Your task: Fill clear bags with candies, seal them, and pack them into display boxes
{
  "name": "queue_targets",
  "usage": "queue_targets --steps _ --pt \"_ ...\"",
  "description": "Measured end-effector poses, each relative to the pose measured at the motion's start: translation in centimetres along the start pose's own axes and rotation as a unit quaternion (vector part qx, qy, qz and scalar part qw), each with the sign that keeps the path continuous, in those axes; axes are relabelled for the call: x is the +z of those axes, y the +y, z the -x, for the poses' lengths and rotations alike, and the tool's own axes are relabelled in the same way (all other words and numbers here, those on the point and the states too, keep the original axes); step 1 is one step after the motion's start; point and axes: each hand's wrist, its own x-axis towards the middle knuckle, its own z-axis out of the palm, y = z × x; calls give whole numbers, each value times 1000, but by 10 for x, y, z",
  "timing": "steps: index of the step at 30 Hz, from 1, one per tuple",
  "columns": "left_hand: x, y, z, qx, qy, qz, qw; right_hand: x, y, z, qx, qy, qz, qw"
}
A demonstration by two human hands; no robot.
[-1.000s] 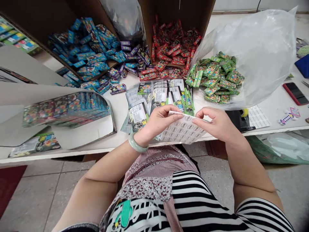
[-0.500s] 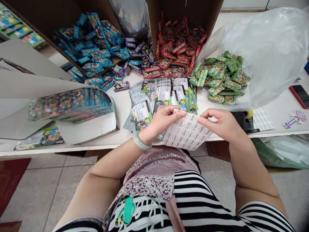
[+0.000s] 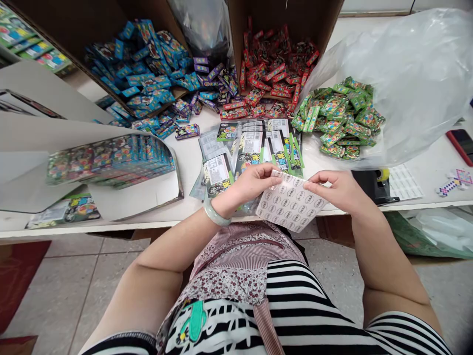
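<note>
A white sheet of round stickers hangs over the table's front edge, held between both hands. My left hand, with a pale green bangle on the wrist, pinches the sheet's upper left edge. My right hand pinches its upper right corner with thumb and forefinger. Just behind the hands lies a spread of flat clear packets with green and black printed cards.
Small packs lie in heaps along the back: blue, purple, red in cardboard boxes, green in a clear plastic bag. A tray of filled packets sits left. A black dispenser, another sticker sheet and a phone lie right.
The sticker sheet has tilted slightly and dropped a little lower between my hands. My fingers have shifted along its top edge. The view has drifted slightly.
</note>
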Motion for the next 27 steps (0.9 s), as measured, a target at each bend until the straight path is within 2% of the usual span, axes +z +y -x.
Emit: queue_targets --steps 2,5,7,11,13,15,19,21,23,25,27 --pt "-3 -5 -5 -5 19 -19 1000 -4 16 2 -7 8 -5 1000" --pt "-8 -9 -12 -26 48 -30 998 -12 53 7 16 94 4 995" --pt "-10 -11 -16 -44 53 -16 997 -13 80 12 50 129 64 988" --pt "-11 -12 -19 -74 57 12 996 0 115 20 61 49 225 971" --pt "-11 -11 -20 -83 62 8 995 7 120 22 57 43 266 961" --pt "-10 -9 -22 -89 65 9 994 7 120 26 59 80 269 958" --pt "-1 -4 -33 -102 58 38 992 -13 114 49 56 248 184 949" --pt "12 -4 -46 -101 50 65 991 -26 108 65 28 329 121 936" --pt "32 -7 -63 -95 38 85 991 -38 101 80 -15 375 87 923" --pt "55 -10 -82 -89 20 62 994 -46 95 88 -48 377 98 920" --pt "77 -13 -102 -75 0 -39 996 -49 93 89 -65 326 128 934"
